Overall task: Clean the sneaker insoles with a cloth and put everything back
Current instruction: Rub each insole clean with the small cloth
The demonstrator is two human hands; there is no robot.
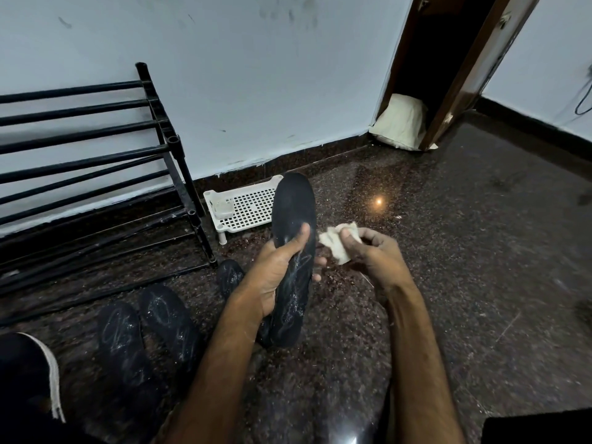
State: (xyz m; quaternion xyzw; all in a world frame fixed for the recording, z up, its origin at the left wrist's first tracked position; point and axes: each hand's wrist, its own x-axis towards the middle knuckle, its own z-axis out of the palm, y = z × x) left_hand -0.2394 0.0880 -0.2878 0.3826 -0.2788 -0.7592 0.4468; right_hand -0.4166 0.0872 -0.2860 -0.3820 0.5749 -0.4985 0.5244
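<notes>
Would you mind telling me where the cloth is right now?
In the head view, the cloth is pinched in the right hand, just right of the insole that the left hand holds up.

One head-worn wide-angle view looks forward and down, close over the left hand (275, 274) and right hand (376, 256), toward the floor (464, 251) and wall (256, 75).

Got a dusty black insole (293, 251) upright in my left hand (275, 277), crumpled white cloth (336, 243) pinched in my right hand (374, 254) just beside it.
</notes>
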